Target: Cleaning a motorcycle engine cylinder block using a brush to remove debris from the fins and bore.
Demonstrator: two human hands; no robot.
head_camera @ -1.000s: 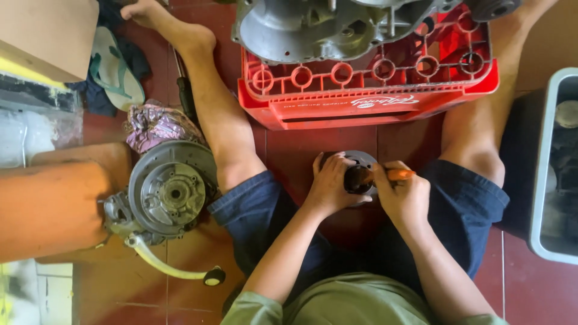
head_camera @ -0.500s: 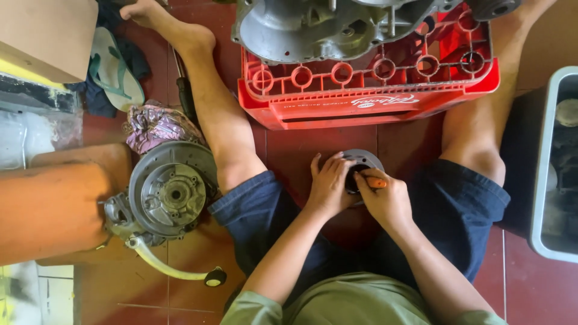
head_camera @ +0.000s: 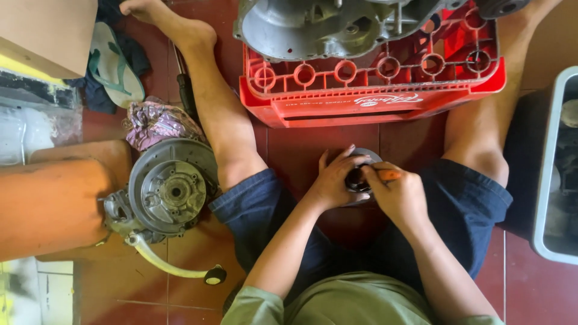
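Seated on red tile floor (head_camera: 289, 144), legs spread. Left hand (head_camera: 334, 180) cupped round the rim of a small round metal part (head_camera: 361, 174), fingers curled over its near-left edge. Right hand (head_camera: 400, 195) closed on an orange-handled tool (head_camera: 388, 175), tip buried in the part's dark centre.

Change since a second ago: tool handle then angled up toward the right, hand further out; half a second ago hand closed in over the part; now handle lies nearly level, right hand tight against the left. Part itself unmoved on the floor between the thighs. Reads as prying or scraping inside the bore, working round in small strokes rather than one pull — judgement only.

Materials: part grey, dull cast metal, disc-shaped with dark greasy hollow. Beyond the hands, a red plastic crate (head_camera: 373, 102) with ring-shaped lattice, carrying a large cast aluminium engine case (head_camera: 325, 27), rough and grimy. Well left of the left hand, a round flywheel assembly (head_camera: 171, 189), matte grey, with a curved cream kick lever (head_camera: 168, 265) ending in a black rubber tip. Crumpled patterned rag (head_camera: 153, 123) beyond it. Grey plastic tub (head_camera: 551, 180) far right of the right hand.
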